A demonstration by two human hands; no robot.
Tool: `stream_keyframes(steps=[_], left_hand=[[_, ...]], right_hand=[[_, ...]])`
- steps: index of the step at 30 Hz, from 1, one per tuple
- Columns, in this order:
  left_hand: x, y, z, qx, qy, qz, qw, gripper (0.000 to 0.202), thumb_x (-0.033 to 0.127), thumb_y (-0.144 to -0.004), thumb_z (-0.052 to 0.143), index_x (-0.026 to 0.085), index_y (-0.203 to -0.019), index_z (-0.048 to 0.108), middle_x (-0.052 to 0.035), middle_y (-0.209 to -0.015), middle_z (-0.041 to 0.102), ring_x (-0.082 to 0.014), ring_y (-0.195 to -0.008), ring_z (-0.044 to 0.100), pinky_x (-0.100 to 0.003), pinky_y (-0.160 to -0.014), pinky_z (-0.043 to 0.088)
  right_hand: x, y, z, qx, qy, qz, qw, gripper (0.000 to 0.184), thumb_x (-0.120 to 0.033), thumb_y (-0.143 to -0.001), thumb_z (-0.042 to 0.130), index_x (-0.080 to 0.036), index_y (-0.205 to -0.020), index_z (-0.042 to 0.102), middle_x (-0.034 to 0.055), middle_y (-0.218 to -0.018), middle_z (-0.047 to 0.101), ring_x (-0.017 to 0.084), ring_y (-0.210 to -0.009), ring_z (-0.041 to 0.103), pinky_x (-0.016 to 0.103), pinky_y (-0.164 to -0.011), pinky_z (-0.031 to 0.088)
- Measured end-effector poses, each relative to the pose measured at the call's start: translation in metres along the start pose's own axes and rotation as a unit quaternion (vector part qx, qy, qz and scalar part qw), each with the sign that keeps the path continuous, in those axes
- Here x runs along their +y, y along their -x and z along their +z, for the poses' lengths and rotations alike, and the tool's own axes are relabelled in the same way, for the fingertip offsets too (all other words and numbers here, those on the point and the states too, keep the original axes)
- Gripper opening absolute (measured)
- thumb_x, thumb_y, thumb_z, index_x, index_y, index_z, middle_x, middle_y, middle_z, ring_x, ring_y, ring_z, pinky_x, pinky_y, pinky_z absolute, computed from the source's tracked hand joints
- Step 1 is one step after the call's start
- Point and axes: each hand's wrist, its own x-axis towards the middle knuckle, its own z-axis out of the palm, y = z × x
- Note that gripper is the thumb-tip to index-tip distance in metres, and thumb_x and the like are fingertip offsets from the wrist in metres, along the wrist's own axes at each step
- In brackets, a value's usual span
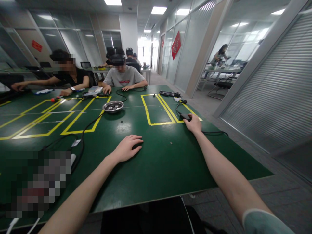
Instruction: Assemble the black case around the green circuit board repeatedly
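Note:
My left hand (128, 148) rests palm down on the green table (156, 175), its fingers stretched out and holding nothing. Farther forward and to the right, my right hand (194, 123) has its fingers closed on a black power adapter (186, 117). One cord curves from the adapter up to a black plug (184, 102), lying by the yellow tape. Another black cable (214, 132) runs out to the right past my wrist. The adapter's near side is hidden behind my fingers.
Yellow tape rectangles (162, 123) mark the table. A metal bowl (113, 107) holds small metal pieces. A folded black tripod (170, 94) lies at the far right. Black cable (84, 133) crosses the left side. Two people (124, 76) sit opposite, their hands on the table.

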Motion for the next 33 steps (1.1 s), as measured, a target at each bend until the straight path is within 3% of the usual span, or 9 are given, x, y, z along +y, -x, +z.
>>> stream_keyframes(steps=[4,10,18,26,33], left_hand=[[-0.001,0.0002,0.0006,-0.001,0.0,0.003,1.0,0.03,0.03,-0.099,0.056,0.024,-0.124,0.072,-0.0092,-0.137,0.068,-0.0263,-0.128,0.061,-0.047,-0.11,0.049],[-0.0013,0.0,0.001,0.001,0.009,0.001,1.0,0.03,0.031,-0.099,0.057,0.024,-0.124,0.072,-0.0093,-0.138,0.068,-0.0264,-0.128,0.06,-0.047,-0.111,0.048],[0.0006,-0.0005,-0.0001,-0.002,-0.002,0.001,1.0,0.03,0.03,-0.099,0.057,0.023,-0.124,0.071,-0.0097,-0.137,0.068,-0.0263,-0.128,0.061,-0.047,-0.11,0.049],[0.0026,-0.0009,-0.0012,-0.007,-0.005,-0.004,1.0,0.029,0.029,-0.099,0.057,0.021,-0.124,0.071,-0.0102,-0.138,0.067,-0.0267,-0.129,0.06,-0.047,-0.111,0.049],[0.0011,-0.0011,0.0003,-0.009,-0.006,0.001,1.0,0.03,0.03,-0.1,0.056,0.022,-0.125,0.071,-0.0099,-0.138,0.067,-0.0264,-0.129,0.06,-0.046,-0.111,0.049]], right_hand=[[0.0013,-0.0046,0.0016,-0.001,-0.012,0.035,0.999,0.038,-0.042,-0.088,0.059,-0.018,-0.116,0.064,0.0168,-0.116,0.069,0.032,-0.108,0.065,0.045,-0.094,0.051],[0.0051,-0.0047,0.0002,-0.003,0.004,0.007,1.0,0.054,-0.034,-0.077,0.069,-0.016,-0.127,0.064,0.0176,-0.128,0.063,0.033,-0.114,0.063,0.042,-0.099,0.05],[0.0026,-0.0057,0.0025,-0.008,0.011,0.009,1.0,0.045,-0.043,-0.091,0.055,-0.014,-0.123,0.068,0.0201,-0.123,0.066,0.035,-0.113,0.064,0.047,-0.099,0.05],[-0.0018,-0.0022,-0.0012,-0.001,0.008,0.014,1.0,0.045,-0.039,-0.09,0.061,-0.019,-0.131,0.063,0.0171,-0.127,0.069,0.034,-0.115,0.065,0.043,-0.097,0.05],[-0.0008,-0.0041,-0.002,0.035,0.021,0.068,0.997,0.049,-0.05,-0.104,0.037,-0.014,-0.125,0.062,0.0222,-0.112,0.072,0.035,-0.105,0.068,0.043,-0.089,0.05]])
